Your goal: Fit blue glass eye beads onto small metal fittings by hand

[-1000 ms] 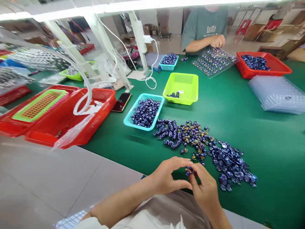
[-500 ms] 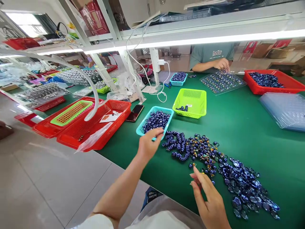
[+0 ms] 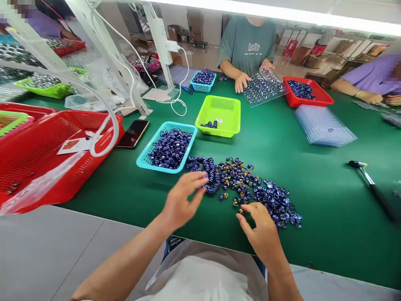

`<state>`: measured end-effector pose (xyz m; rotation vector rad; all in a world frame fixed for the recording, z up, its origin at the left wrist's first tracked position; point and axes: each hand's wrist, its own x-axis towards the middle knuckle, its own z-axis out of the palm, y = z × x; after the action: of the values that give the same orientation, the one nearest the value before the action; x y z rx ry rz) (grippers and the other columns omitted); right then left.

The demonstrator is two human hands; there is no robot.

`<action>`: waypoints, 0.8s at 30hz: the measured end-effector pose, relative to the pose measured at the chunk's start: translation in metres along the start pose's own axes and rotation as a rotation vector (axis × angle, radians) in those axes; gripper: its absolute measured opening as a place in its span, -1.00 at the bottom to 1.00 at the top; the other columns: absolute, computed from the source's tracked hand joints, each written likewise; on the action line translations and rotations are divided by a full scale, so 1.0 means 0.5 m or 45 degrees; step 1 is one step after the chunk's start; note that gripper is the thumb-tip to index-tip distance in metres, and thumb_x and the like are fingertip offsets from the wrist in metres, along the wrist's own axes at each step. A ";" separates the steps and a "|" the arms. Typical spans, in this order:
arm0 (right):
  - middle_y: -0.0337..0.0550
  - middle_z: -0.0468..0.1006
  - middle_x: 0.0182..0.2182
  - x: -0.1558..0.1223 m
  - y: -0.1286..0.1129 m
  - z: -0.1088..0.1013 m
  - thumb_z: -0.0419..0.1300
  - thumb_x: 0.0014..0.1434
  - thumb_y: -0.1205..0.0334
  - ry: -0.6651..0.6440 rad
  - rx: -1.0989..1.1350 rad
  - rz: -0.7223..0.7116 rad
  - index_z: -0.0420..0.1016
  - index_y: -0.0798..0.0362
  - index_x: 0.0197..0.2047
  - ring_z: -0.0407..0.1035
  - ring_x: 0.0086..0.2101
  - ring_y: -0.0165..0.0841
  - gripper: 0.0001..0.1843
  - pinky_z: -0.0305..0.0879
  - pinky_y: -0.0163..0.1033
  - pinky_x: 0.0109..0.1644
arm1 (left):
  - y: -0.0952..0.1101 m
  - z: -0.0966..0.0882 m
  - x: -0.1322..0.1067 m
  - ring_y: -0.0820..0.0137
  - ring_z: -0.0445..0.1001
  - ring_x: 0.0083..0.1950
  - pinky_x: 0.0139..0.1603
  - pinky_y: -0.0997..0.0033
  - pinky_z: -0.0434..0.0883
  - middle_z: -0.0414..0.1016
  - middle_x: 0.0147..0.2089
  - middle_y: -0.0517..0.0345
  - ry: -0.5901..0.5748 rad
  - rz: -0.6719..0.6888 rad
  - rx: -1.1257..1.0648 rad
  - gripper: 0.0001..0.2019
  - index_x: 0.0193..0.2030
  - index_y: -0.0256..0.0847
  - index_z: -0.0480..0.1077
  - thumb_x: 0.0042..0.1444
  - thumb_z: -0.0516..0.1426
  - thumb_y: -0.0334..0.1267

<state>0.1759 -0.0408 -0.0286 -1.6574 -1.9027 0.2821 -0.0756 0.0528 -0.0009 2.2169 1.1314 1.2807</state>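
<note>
Workbench (image 3: 332, 225) in green, its near edge slanting across the scene, with two bare hands above it. Left hand (image 3: 181, 202): thumb and fingers parted, tips over the near side of the coiled rows of dark-blue rings (image 3: 211, 169). Right hand (image 3: 262, 229): thumb and forefinger close about a small orange-and-blue piece (image 3: 241, 210) at the near fringe of the mixed heap (image 3: 234, 173); whether they grip it cannot be told. Rows, heap and a pile of flat blue pieces (image 3: 280, 205) adjoin one another from left to right, the pile just beyond the right hand. A cyan basket (image 3: 156, 168) of dark-blue rings stands just beside the rows, its rim near that of a lime basket (image 3: 219, 109) farther off. Right of the pile, a broad stretch of green surface extends to a black-handled hammer (image 3: 373, 184) and, on the far side, to stacked clear trays (image 3: 324, 125). A narrower strip separates the heap from the near edge; at left, a red basket (image 3: 70, 184) reaches that edge.
</note>
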 end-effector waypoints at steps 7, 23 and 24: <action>-0.02 0.41 -0.33 0.046 -0.022 0.045 0.09 0.32 0.26 -0.052 -0.374 -0.067 0.47 0.04 -0.33 0.28 -0.27 -0.18 -0.80 0.29 -0.11 -0.24 | 0.061 0.099 -0.059 0.27 0.55 0.00 0.06 0.17 0.51 0.61 -0.03 -0.04 -0.301 -0.065 -0.292 -0.75 0.01 -0.16 0.49 0.22 0.14 -0.43; -0.19 0.39 -0.29 -0.009 -0.046 0.038 0.26 0.23 0.12 0.253 1.246 0.587 0.53 0.02 -0.26 0.33 -0.31 -0.38 -0.85 0.29 -0.28 -0.28 | 0.104 0.109 -0.062 0.32 0.59 -0.14 -0.04 0.30 0.54 0.63 -0.12 -0.02 -0.346 -0.733 -0.849 -0.72 0.01 -0.25 0.52 0.15 0.25 -0.27; -0.19 0.39 -0.30 -0.011 -0.048 0.040 0.26 0.23 0.12 0.236 1.274 0.585 0.53 0.02 -0.27 0.33 -0.32 -0.38 -0.85 0.29 -0.27 -0.29 | 0.103 0.110 -0.063 0.31 0.60 -0.13 -0.03 0.29 0.54 0.63 -0.11 -0.02 -0.358 -0.786 -0.897 -0.70 0.02 -0.25 0.51 0.15 0.25 -0.26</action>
<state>0.1450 -0.0464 -0.0334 -1.2891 -0.9196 1.0245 -0.0140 0.0012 -0.0161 1.3301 0.9440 0.8732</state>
